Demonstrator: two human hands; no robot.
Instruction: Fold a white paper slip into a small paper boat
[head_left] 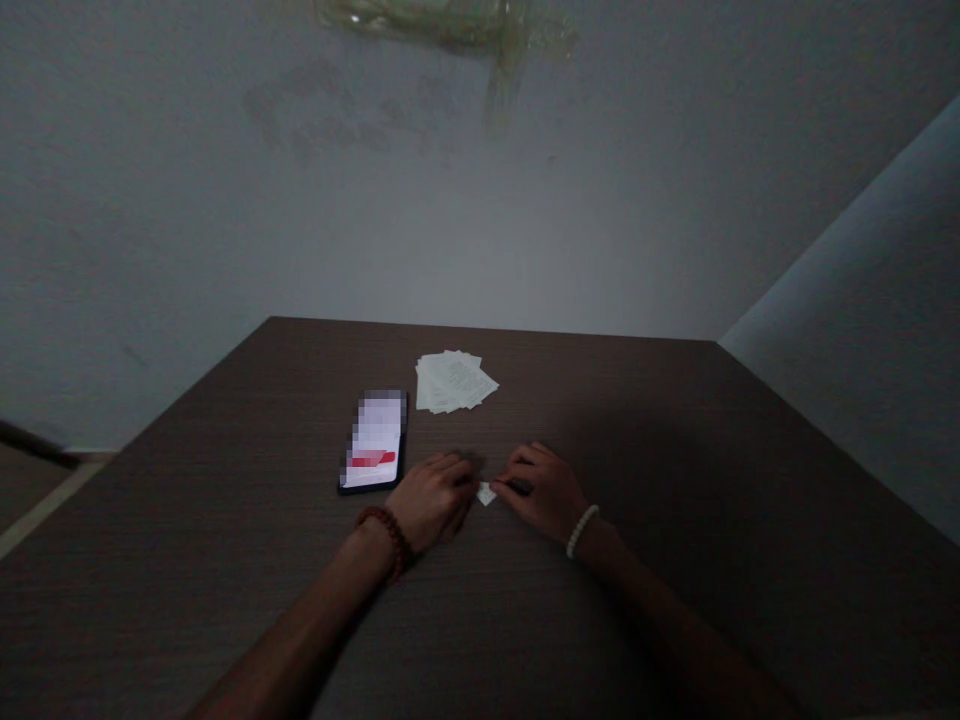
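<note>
Both my hands rest on a dark wooden table [675,520], fingers curled toward each other. Between them lies a small white piece of folded paper [486,494]. My right hand [541,492], with a white bead bracelet at the wrist, pinches its right edge with closed fingers. My left hand [433,500], wearing a red-brown bead bracelet, has its fingers bent down and pressed together at the paper's left side. The light is dim and the paper is mostly hidden by my fingertips.
A phone [375,440] with a lit screen lies just left of my left hand. A loose stack of white paper slips [454,381] sits beyond the hands. Grey walls rise behind the table and at the right.
</note>
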